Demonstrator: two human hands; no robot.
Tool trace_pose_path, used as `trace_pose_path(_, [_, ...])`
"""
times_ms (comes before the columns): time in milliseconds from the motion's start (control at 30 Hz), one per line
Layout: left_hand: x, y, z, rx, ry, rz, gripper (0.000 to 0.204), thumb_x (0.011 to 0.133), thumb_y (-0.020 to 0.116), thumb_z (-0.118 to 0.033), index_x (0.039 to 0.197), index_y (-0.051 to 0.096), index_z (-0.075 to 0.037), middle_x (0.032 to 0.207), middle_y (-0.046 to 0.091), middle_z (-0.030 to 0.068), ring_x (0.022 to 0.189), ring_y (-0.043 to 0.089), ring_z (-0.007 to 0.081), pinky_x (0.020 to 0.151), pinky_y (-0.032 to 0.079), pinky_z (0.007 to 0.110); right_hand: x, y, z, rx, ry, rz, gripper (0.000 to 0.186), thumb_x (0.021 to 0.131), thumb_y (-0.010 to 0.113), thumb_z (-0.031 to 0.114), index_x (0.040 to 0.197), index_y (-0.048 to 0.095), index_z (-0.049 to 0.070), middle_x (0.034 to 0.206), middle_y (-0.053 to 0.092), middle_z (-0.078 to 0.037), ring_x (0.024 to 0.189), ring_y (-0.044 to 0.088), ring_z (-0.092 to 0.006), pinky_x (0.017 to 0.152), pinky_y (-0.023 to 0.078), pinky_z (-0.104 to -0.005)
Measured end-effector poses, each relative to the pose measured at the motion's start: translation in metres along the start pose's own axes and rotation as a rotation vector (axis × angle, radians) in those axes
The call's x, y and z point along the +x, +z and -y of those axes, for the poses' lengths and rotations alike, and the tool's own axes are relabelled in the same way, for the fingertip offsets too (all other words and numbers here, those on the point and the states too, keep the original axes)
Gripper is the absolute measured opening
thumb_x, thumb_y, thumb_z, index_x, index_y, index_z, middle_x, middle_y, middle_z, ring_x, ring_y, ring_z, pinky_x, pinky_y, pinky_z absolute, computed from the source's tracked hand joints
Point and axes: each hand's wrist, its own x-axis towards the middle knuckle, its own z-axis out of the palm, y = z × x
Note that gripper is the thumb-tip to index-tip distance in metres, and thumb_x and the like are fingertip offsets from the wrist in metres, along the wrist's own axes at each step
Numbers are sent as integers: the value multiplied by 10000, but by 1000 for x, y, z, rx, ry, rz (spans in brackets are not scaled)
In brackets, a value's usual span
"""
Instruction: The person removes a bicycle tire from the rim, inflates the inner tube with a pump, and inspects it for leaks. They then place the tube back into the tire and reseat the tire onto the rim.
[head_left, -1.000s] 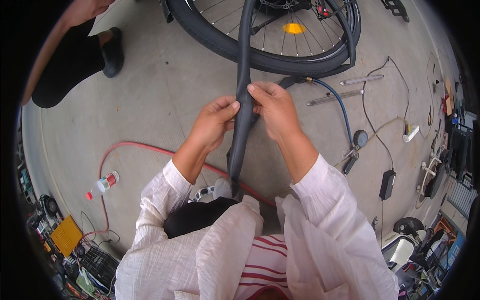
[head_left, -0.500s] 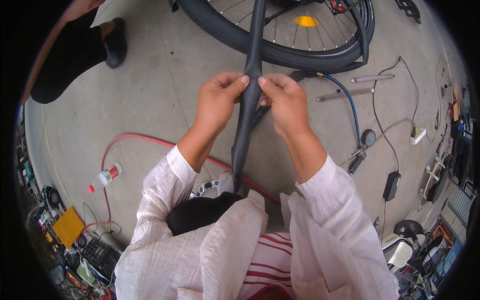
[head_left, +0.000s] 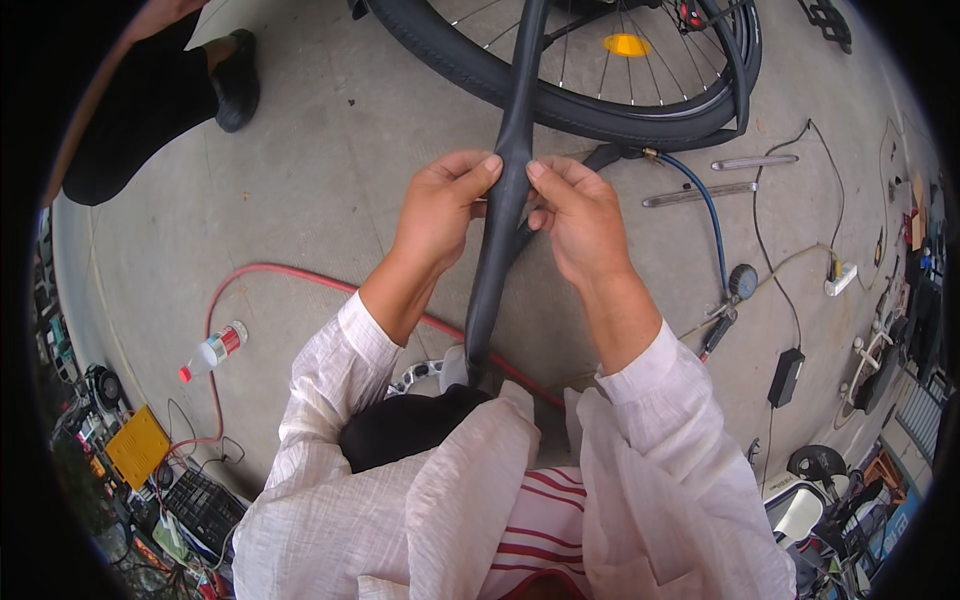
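Observation:
A black bicycle inner tube (head_left: 488, 265) stretches from the wheel down toward my lap, with a slight bulge between my hands. My left hand (head_left: 440, 212) pinches its left edge, thumb on top and fingers curled beneath. Opposite, at about the same height, my right hand (head_left: 585, 220) grips the right edge between thumb and bent fingers. Beyond my hands lies a bicycle wheel (head_left: 620, 126) with a black tyre and a yellow reflector (head_left: 626, 45). Another dark stretch of tube (head_left: 602, 156) passes behind my right hand and reaches a brass fitting (head_left: 651, 155) on a blue hose (head_left: 717, 225).
Two metal tyre levers (head_left: 700, 195) lie right of the wheel. A pressure gauge (head_left: 742, 282) and a black power adapter (head_left: 787, 377) rest nearer. A red hose (head_left: 300, 272) curves past a plastic bottle (head_left: 215, 349) on the left. A person's shoe (head_left: 237, 82) is at the upper left.
The whole view has shifted slightly, so the wheel and floor items sit a little farther right. Both hands keep their hold on the tube, the right thumb slightly nearer its edge.

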Motion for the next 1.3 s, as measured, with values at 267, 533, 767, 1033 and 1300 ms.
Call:
trace_pose_path(267, [4,-6,8,-15,-3,-62,217,944,625,-185,1023,642,17,874,666,69,743,632,149,670,519,293,-8,-3,-13,-52,88,61,208,957,601,144,1046,642,-39,878,643,-51,782,578,-112,605,453,-220])
trace_pose_path(533, [-22,-4,13,1003,633,-344,258,800,751,-130,990,647,10,812,630,112,707,624,225,627,501,337,9,-3,-29,149,217,142,176,959,597,126,1026,636,-32,827,602,-25,728,544,-96,639,496,-245])
trace_pose_path(767, [-20,-10,15,614,332,-242,269,830,750,-165,987,673,39,872,701,122,734,665,151,633,524,283,12,-3,-34,70,145,107,98,930,640,117,925,615,22,841,624,-35,712,565,-101,653,501,-238])
trace_pose_path(1033, [-6,-8,9,267,136,-83,286,885,705,-197,990,663,66,820,693,71,732,628,94,656,494,233,5,-3,-22,-34,68,14,156,855,733,96,877,588,39,783,628,-45,667,576,-106,623,494,-246])
trace_pose_path(1300, [-10,-1,3,336,247,-162,212,910,681,-178,903,701,33,750,672,35,681,582,72,619,469,228,-8,15,-10,-91,-86,-85,163,858,731,101,886,601,8,779,633,-46,674,588,-96,593,487,-225])
